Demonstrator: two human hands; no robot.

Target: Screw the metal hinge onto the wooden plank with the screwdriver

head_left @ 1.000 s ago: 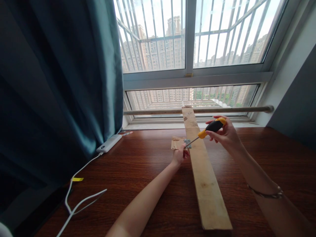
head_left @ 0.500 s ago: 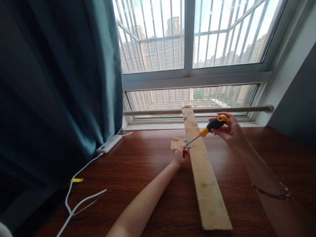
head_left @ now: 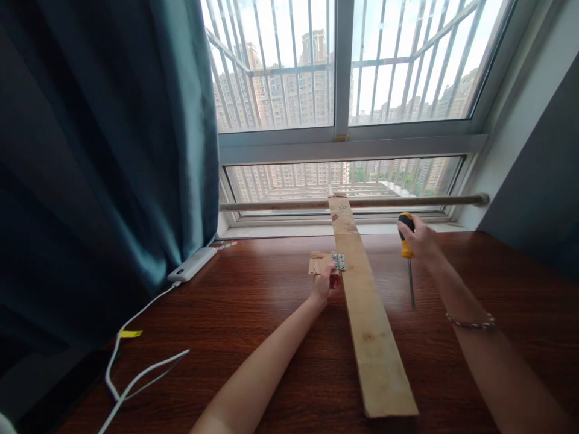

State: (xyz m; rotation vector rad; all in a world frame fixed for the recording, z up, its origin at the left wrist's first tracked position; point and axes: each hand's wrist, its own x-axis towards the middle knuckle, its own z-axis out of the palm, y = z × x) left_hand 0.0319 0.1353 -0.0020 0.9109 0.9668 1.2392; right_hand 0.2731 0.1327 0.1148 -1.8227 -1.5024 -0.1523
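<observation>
My right hand [head_left: 421, 240] grips a yellow and black screwdriver [head_left: 406, 241], its shaft pointing down, apart from the wood and to its right. A long pale wooden board [head_left: 371, 325] runs from near me toward the window. At its left edge a metal hinge [head_left: 338, 261] joins it to a small wooden piece [head_left: 318, 263]. My left hand [head_left: 322, 283] is closed on that small piece beside the hinge, thumb on top; the other fingers are partly hidden beneath.
A dark red-brown wooden surface [head_left: 253, 313] lies under everything. To the left are a white power bank [head_left: 194, 264] with a white cable [head_left: 118, 337] and a blue curtain [head_left: 181, 120]. A horizontal rail [head_left: 407, 201] crosses before the barred window at the back.
My right hand has drawn the screwdriver away from the hinge to the right, and its tip has swung from pointing left to pointing down. My left hand stays on the small wooden piece.
</observation>
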